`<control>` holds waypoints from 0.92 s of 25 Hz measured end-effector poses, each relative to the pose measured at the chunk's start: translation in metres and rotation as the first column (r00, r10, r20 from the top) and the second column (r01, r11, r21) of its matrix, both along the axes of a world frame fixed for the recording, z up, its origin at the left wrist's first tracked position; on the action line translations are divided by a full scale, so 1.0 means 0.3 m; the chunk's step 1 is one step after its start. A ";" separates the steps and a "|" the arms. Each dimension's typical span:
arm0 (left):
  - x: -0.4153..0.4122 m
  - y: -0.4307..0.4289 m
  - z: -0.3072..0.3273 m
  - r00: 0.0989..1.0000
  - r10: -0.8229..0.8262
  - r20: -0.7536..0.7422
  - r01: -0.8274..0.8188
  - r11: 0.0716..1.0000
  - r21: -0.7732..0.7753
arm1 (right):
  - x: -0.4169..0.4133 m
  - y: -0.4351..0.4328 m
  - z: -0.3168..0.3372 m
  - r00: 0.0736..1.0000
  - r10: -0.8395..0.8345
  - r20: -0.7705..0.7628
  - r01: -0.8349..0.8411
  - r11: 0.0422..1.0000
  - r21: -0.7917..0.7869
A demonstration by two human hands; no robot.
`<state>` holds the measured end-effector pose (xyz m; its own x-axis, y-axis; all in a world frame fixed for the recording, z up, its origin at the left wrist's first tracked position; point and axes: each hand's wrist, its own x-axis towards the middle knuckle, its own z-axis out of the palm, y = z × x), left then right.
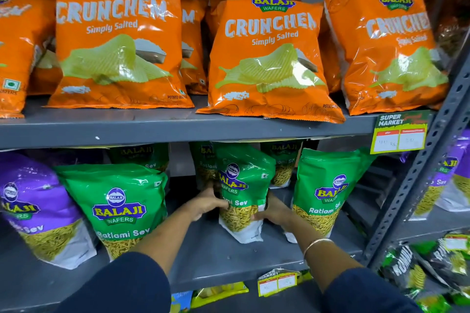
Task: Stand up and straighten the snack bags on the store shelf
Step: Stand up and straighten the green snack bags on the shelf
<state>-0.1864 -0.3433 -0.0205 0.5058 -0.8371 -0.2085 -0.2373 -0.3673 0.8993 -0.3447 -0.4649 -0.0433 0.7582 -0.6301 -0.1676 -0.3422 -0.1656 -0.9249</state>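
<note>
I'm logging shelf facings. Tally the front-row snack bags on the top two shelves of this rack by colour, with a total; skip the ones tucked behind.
Orange Crunchem bags, upper shelf: 4
Green Ratlami Sev bags, lower shelf: 3, the middle one held between the left hand and right hand
Purple sev bags, lower shelf: 1
Total: 8
</note>
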 end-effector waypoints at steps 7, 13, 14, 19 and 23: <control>-0.011 -0.011 -0.039 0.986 0.162 0.024 -0.160 0.985 -0.056 | 0.014 -0.005 0.043 0.967 -0.251 -0.029 0.250 0.967 -0.053; -0.052 -0.010 -0.061 0.987 0.160 -0.029 -0.161 0.984 -0.079 | 0.001 -0.001 0.025 0.999 -0.016 -0.038 0.021 0.994 0.109; -0.056 -0.006 -0.060 0.989 0.135 -0.060 -0.139 0.988 -0.073 | 0.001 -0.003 0.016 1.000 0.008 -0.026 -0.005 0.992 0.124; -0.052 -0.004 -0.088 0.997 0.022 -0.072 -0.027 0.997 -0.072 | 0.000 -0.010 0.008 1.000 0.024 0.020 -0.026 0.991 0.133; -0.054 0.014 -0.112 0.993 0.077 -0.093 -0.088 0.990 -0.113 | -0.010 -0.016 -0.004 0.998 0.033 0.047 -0.038 0.994 0.103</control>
<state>-0.2027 -0.3389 -0.0540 0.5579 -0.8146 -0.1585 -0.1282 -0.2733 0.9533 -0.3477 -0.4695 -0.0445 0.7879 -0.5839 -0.1957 -0.2953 -0.0794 -0.9521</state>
